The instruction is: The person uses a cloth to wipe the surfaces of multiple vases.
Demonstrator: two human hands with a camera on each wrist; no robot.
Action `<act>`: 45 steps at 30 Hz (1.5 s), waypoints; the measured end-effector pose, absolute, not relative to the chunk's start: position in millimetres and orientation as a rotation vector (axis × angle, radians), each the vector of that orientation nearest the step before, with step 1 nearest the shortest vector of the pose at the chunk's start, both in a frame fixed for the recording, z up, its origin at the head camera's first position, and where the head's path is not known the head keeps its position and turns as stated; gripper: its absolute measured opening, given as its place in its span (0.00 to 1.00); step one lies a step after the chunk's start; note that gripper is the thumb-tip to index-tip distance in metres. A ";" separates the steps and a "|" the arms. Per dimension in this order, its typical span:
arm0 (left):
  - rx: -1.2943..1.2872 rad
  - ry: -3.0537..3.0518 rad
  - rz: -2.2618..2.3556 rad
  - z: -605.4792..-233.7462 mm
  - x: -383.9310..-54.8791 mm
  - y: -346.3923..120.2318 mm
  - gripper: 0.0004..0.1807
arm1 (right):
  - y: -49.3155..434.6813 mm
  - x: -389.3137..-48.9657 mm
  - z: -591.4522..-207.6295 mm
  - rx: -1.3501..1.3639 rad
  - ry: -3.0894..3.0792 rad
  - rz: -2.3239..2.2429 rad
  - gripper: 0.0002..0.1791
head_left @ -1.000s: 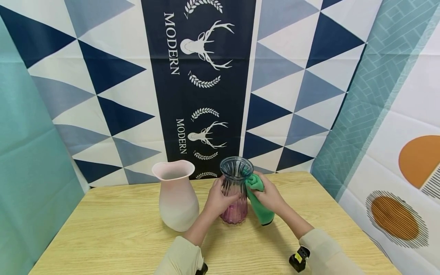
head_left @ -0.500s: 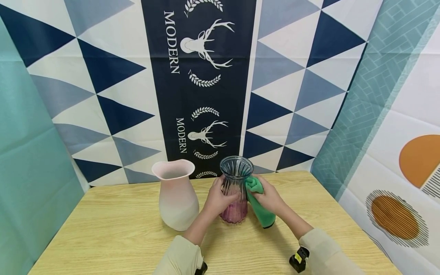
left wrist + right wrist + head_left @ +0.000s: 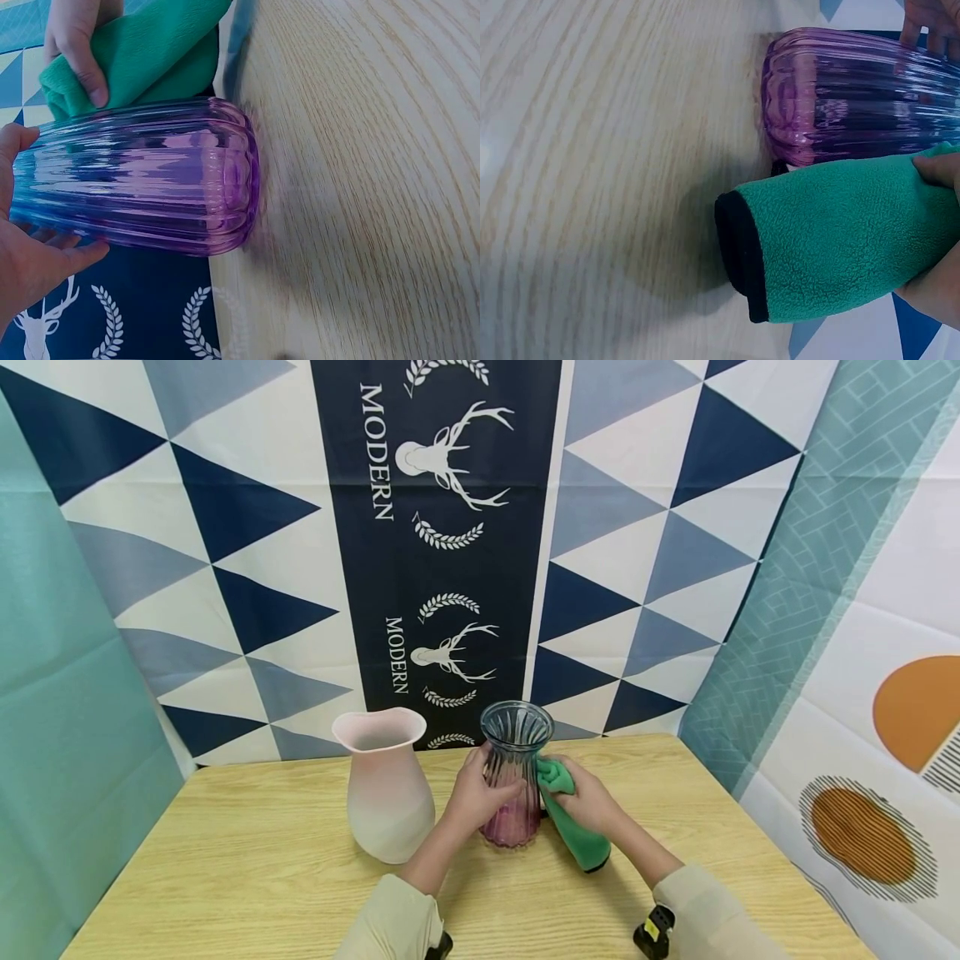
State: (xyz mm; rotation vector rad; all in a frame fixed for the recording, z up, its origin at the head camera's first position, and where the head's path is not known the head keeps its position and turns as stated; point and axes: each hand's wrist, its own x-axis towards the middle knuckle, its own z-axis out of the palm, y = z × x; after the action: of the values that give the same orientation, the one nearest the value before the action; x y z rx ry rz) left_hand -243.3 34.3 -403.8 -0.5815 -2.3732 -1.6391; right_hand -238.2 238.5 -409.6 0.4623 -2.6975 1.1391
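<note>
A ribbed glass vase (image 3: 514,777), blue-grey at the flared rim and pink-purple at the base, stands upright on the table. My left hand (image 3: 472,793) grips its left side, thumb across the front and fingers round the back. On the vase's right side, my right hand (image 3: 588,795) holds a bunched green cloth (image 3: 576,827) with dark edging against the glass. In the right wrist view the cloth (image 3: 847,240) hangs folded beside the purple base (image 3: 795,97). The left wrist view shows the vase's base (image 3: 232,180) resting on the wood, with the cloth (image 3: 150,52) along its side.
A white-and-pink vase (image 3: 390,802) with a wavy rim stands left of the glass one, close to my left forearm. The light wooden table (image 3: 247,852) meets a patterned backdrop (image 3: 450,568) at the back. Sheets hang at both sides.
My right hand has slid slightly down along the vase's side, and the cloth's lower end has swung a little right and toward me. The left hand and both vases stay put.
</note>
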 end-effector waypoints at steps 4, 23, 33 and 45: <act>-0.568 -2.396 -1.639 -404.3 -243.5 34.5 0.41 | 240.9 -239.3 -417.3 0.488 -2.723 1.106 0.28; -0.583 -2.409 -1.618 -404.5 -243.7 34.3 0.41 | 248.2 -238.8 -422.8 0.519 -2.763 1.024 0.26; -0.611 -2.402 -1.589 -404.4 -247.1 34.1 0.40 | 248.9 -238.1 -400.5 0.473 -2.680 1.104 0.27; -0.617 -2.389 -1.610 -404.1 -246.4 33.4 0.40 | 239.9 -238.3 -380.0 0.410 -2.495 1.185 0.29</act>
State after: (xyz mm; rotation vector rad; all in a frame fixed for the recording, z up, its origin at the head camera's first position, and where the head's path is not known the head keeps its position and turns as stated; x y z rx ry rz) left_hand -246.4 33.4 -404.1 -0.6171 -2.3889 -1.6103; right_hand -238.3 239.9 -380.0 0.4097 -2.4951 1.1846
